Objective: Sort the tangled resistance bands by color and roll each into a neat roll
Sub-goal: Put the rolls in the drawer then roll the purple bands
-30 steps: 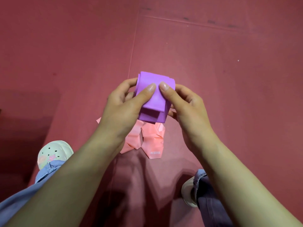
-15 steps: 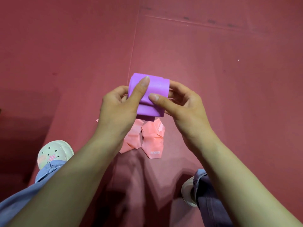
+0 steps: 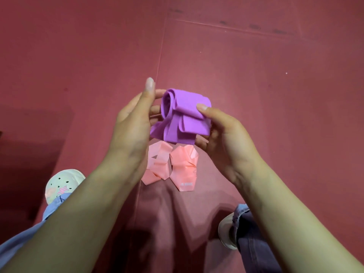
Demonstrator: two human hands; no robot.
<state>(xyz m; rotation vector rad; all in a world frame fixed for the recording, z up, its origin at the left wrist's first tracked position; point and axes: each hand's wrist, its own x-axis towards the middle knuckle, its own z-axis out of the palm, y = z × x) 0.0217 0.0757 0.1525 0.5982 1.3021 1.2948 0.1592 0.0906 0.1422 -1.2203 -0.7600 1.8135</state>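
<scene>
One purple band (image 3: 185, 123) between both hands (image 3: 131, 133)

Left hand (image 3: 134, 123) and right hand (image 3: 226, 138) are bare, with short, plain nails. The left leg (image 3: 54, 206) wears light blue denim, the right leg (image 3: 250, 239) darker denim with a frayed hem. The left clog (image 3: 63, 182) is pale mint with round holes and a pink star charm; the right shoe (image 3: 225, 233) is whitish.

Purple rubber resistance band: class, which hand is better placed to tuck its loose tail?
Probably right: the right hand pinches the purple rubber resistance band, thumb on its loose folds; the left hand has its thumb clear, fingers just touching the coil.
</scene>
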